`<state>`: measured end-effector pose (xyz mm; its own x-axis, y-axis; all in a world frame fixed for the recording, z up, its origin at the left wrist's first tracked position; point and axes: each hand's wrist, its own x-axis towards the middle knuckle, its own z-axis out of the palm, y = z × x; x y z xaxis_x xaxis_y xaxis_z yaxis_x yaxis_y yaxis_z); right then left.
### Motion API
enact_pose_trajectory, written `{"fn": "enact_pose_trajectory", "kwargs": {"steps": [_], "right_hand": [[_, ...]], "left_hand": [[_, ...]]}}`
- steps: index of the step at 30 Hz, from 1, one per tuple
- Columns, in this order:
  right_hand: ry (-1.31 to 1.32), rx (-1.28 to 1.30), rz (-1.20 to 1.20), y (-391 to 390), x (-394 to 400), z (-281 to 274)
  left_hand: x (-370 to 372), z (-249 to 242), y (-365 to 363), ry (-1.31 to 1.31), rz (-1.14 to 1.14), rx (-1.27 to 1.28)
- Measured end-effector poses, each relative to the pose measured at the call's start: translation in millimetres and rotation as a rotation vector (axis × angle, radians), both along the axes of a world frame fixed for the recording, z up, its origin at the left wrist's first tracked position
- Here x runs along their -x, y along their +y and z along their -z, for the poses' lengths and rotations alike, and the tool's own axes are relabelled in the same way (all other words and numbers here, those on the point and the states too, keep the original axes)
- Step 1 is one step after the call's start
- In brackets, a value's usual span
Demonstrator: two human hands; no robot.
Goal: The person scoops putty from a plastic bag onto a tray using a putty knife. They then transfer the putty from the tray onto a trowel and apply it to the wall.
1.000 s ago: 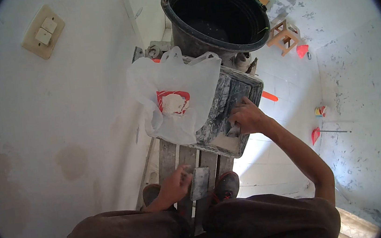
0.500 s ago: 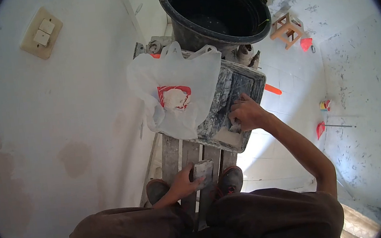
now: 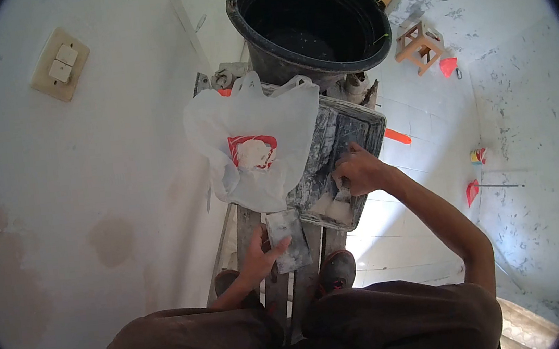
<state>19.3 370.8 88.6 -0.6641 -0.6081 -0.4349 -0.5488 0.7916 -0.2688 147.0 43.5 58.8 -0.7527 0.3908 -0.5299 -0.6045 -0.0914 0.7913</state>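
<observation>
Putty (image 3: 340, 211) just short of the right hand (image 3: 360, 171), plate (image 3: 294, 231) off to the left

Lies in a pale heap in the near right corner of the tray (image 3: 373, 119), on the near side of the right hand. Cannot tell how wet or how deep. Much closer to the right hand than to the left; parted from the left by the tray's near rim.

Right hand over the tray, fingers pressed together and pinching what looks like a scraper (image 3: 343, 192), its handle mostly hidden by the grip. Blade pointing back toward the near end, right beside the heap; whether touching, too small to tell.

Left hand (image 3: 258, 261) lower and outside the tray, thumb flat on the upper face of the plate, fingers at its left edge and partly out of sight. Pinched, then, between thumb and fingers. Runs lengthwise roughly front to back, flat and grey with pale smears, far end close to the near rim and the white bag (image 3: 291, 125). Cannot tell whether in contact there.

From plate to heap: a short way right and slightly forward, across the rim. From plate to scraper: much the same line, a little farther forward.

On the left part of the tray, the bag, with a red packet (image 3: 234, 151) and white powder (image 3: 254, 153) showing. Beyond, a black bucket (image 3: 280, 57). Beneath the plate, wooden slats (image 3: 278, 288).
</observation>
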Motion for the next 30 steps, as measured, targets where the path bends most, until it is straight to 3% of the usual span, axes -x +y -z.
{"fn": "enact_pose_trajectory", "kwargs": {"steps": [8,11,17,19,23,26,30], "right_hand": [[0.005,0.214,0.213,20.2,9.0,-95.2],[0.009,0.205,0.295,29.5,2.3,-130.1],[0.115,0.483,0.523,34.3,-34.2,-181.0],[0.153,0.528,0.544,34.4,-47.3,-184.7],[0.194,0.850,0.804,12.1,-76.5,-178.3],[0.213,1.039,0.942,-11.0,-102.6,-159.3],[0.523,1.152,1.034,-51.8,-129.2,-111.4]], "left_hand": [[41.6,-50.4,15.3,0.016,-0.064,-0.104],[57.8,-63.8,26.5,0.052,0.028,-0.058],[75.6,-82.1,56.7,-0.007,0.206,-0.164],[73.2,-85.5,67.7,-0.086,0.207,-0.140],[59.8,-87.7,77.5,-0.085,0.154,-0.093],[57.3,-110.2,71.5,-0.205,0.128,-0.267],[58.9,-149.1,64.1,-0.318,0.043,-0.236]]}}
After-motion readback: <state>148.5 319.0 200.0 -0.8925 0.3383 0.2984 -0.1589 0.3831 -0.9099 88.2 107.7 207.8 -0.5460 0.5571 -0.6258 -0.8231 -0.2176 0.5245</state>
